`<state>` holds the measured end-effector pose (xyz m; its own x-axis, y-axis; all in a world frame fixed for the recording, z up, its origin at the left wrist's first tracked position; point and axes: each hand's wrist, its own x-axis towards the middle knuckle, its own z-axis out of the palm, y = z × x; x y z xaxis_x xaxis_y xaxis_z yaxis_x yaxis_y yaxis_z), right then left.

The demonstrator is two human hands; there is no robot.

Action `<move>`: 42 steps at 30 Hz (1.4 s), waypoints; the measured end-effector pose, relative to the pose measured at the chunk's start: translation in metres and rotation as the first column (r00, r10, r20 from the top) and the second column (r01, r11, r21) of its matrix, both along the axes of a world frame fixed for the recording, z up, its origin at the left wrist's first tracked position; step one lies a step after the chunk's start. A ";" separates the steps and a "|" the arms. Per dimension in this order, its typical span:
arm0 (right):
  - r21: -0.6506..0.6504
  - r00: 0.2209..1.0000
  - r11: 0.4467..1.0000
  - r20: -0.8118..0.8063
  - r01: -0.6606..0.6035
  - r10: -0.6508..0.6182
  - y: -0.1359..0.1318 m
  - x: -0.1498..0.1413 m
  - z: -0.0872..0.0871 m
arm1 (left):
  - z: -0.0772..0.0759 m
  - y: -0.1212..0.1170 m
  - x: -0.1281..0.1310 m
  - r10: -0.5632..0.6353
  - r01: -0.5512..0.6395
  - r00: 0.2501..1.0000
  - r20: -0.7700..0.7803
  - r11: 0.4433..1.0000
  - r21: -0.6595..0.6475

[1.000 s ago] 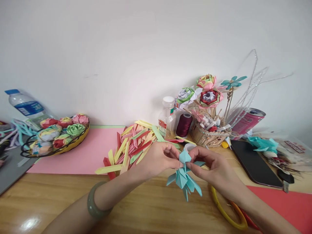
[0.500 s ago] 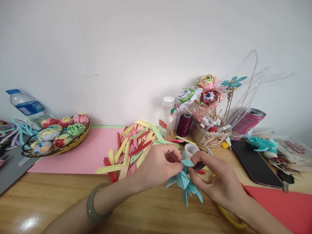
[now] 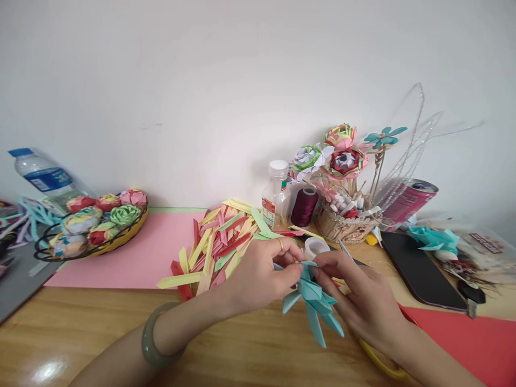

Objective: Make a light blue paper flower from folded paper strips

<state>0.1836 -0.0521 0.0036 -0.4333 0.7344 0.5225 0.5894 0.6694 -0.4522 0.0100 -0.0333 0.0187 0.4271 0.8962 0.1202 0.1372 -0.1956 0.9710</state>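
Note:
A light-blue folded paper flower (image 3: 312,295) hangs from the fingertips of both hands above the table, its pointed petals spreading downward. My left hand (image 3: 268,274) pinches its upper edge from the left, thumb against fingers. From the right, my right hand (image 3: 358,290) grips the same top part between thumb and index finger. The exact spot under the fingertips is partly hidden. Behind the left hand lies a heap of folded paper strips (image 3: 221,236) in yellow, red, pink and green. Yellow-handled scissors (image 3: 382,360) lie partly covered by the right hand and forearm.
Behind the hands stand a clear bottle (image 3: 277,193), a maroon thread spool (image 3: 303,208) and a decorated basket (image 3: 342,228) with paper flowers. A phone (image 3: 421,271) and red paper (image 3: 463,344) lie right. Pink paper (image 3: 161,242) and a flower-filled basket (image 3: 137,231) are left.
The paper flower has turned and tilted in my fingers, its petals now swung further right. My right fingers have shifted slightly along its top; the left hand has barely moved.

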 end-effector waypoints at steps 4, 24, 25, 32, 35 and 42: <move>0.101 0.999 0.995 0.044 0.020 -0.024 0.001 0.001 -0.003 | 0.005 0.004 -0.001 0.032 0.002 0.987 0.156 0.976 -0.216; 0.503 0.944 0.832 0.321 -0.234 0.072 0.007 0.014 0.016 | -0.006 0.012 0.006 0.110 0.024 0.942 0.318 0.921 -0.390; 0.521 0.934 0.819 0.354 -0.242 0.050 0.006 0.014 0.016 | -0.006 0.011 0.006 0.102 0.018 0.951 0.292 0.924 -0.382; 0.645 0.891 0.712 0.450 -0.277 -0.062 0.001 0.012 0.013 | -0.013 0.003 0.005 0.168 -0.177 0.982 0.089 0.979 0.097; 0.668 0.883 0.687 0.462 -0.286 -0.081 0.000 0.014 0.008 | -0.014 0.002 0.004 0.214 -0.223 0.975 0.064 0.952 0.210; 0.692 0.891 0.661 0.448 -0.292 -0.076 -0.001 0.022 -0.004 | -0.016 0.004 0.006 0.245 -0.266 0.957 0.154 0.954 0.138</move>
<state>0.2053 -0.0528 -0.0008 -0.7824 0.1282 0.6095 0.4875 0.7351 0.4712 0.0156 -0.0291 0.0031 0.1567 0.9388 0.3069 0.0736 -0.3209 0.9442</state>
